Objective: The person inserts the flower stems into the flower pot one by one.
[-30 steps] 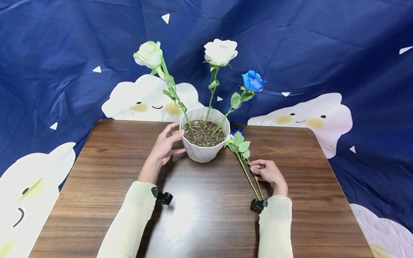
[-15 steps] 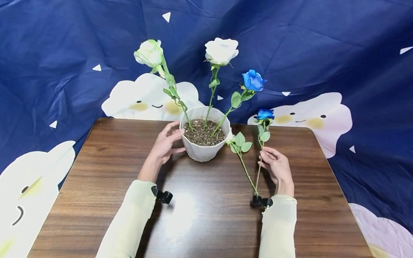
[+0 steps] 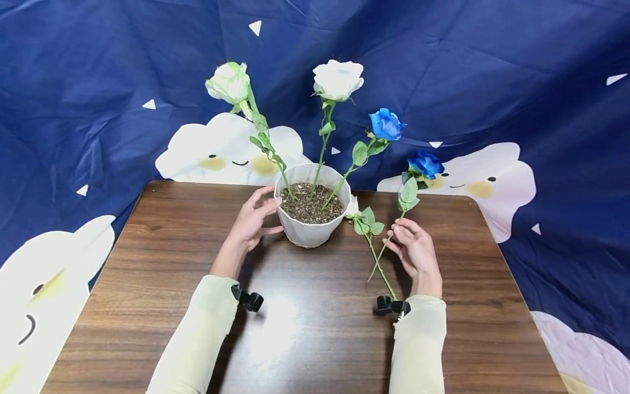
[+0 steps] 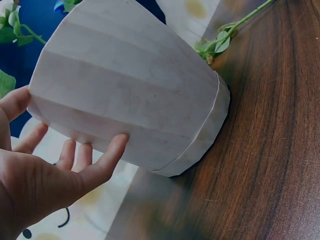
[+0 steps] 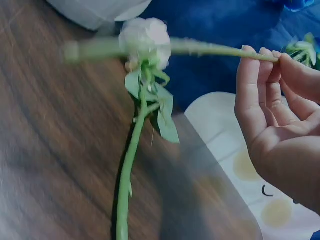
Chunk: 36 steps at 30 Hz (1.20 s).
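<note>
My left hand (image 3: 252, 221) rests against the left side of the white flowerpot (image 3: 310, 235), fingers spread on its outer wall. The left wrist view shows its fingertips touching the pot (image 4: 125, 90). A green-white rose (image 3: 228, 83), a white rose (image 3: 338, 80) and a light blue rose (image 3: 387, 125) stand in the pot's soil (image 3: 312, 210). To the right, my right hand (image 3: 415, 251) pinches a dark blue rose (image 3: 425, 165) by its stem, which slants above the table. In the right wrist view the stem (image 5: 210, 49) lies between thumb and fingertips.
Another white rose (image 3: 353, 208) lies on the wooden table (image 3: 172, 246) just right of the pot, its stem running toward my right wrist. A dark blue cloth with cloud prints (image 3: 443, 65) hangs behind the table's back edge.
My right hand has lifted the dark blue rose off the table from beside the white one, and its bloom has swung up and to the right. The left hand has stayed on the pot.
</note>
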### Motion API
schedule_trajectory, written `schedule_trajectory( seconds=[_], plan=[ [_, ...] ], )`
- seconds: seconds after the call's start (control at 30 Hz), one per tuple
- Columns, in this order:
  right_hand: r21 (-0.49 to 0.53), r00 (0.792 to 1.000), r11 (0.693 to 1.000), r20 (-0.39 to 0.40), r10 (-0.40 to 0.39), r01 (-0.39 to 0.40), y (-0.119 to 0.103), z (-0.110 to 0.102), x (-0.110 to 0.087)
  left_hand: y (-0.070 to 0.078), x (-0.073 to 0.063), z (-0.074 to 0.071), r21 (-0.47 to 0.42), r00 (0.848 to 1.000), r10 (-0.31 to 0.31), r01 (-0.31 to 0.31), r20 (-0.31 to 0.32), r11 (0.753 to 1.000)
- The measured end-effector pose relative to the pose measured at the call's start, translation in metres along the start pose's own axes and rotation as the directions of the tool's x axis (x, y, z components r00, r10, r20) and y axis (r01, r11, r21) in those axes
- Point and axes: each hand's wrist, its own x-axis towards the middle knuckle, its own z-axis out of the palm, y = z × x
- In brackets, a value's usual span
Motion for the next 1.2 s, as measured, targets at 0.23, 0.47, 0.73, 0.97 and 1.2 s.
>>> schedule_trajectory(
  seconds=[0.23,0.47,0.73,0.97,1.2],
  plan=[
    [0.092,0.993,0.992,0.062,-0.096,0.09,0.003,0.018,0.005,0.0,-0.001,0.0,-0.003,1.0,0.0,0.0,-0.003,1.0],
    [0.129,0.984,0.979,0.061,-0.169,0.16,0.0,0.042,0.008,-0.002,0.0,0.0,-0.008,1.0,-0.003,0.003,-0.003,1.0],
    [0.184,0.973,0.96,0.047,-0.225,0.213,-0.014,0.069,0.014,-0.001,0.001,-0.001,-0.008,1.0,-0.004,0.004,-0.004,1.0],
    [0.281,0.962,0.925,0.021,-0.272,0.256,-0.029,0.095,0.016,0.0,0.0,0.0,-0.005,1.0,-0.002,0.002,-0.004,1.0],
    [0.308,0.933,0.886,-0.014,-0.36,0.347,-0.035,0.12,0.022,0.0,0.0,0.0,-0.006,1.0,-0.004,0.004,-0.003,1.0]
  ],
)
